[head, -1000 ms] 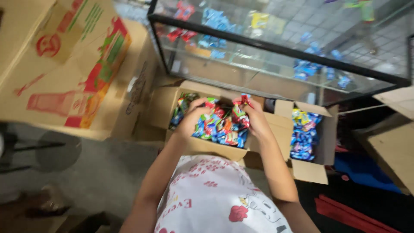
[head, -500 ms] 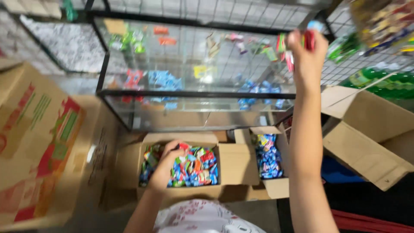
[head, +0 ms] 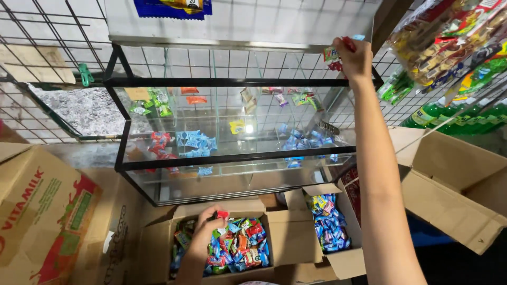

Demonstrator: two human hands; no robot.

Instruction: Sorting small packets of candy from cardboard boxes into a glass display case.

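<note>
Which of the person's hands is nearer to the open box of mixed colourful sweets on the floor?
The left. The left hand is down inside the box of mixed sweets, touching the packets. The right hand is raised far above it, holding a small packet at the top of the glass display case.

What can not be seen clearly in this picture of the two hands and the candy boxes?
- Left hand, head view: its fingers are buried in the candy packets, so the grip is hidden.
- Right hand: it holds small packets, but the fist covers most of them; their count is unclear.
- Carton: its front is cut off by the bottom edge.
- Glass case: reflections blur the packets inside.
</note>
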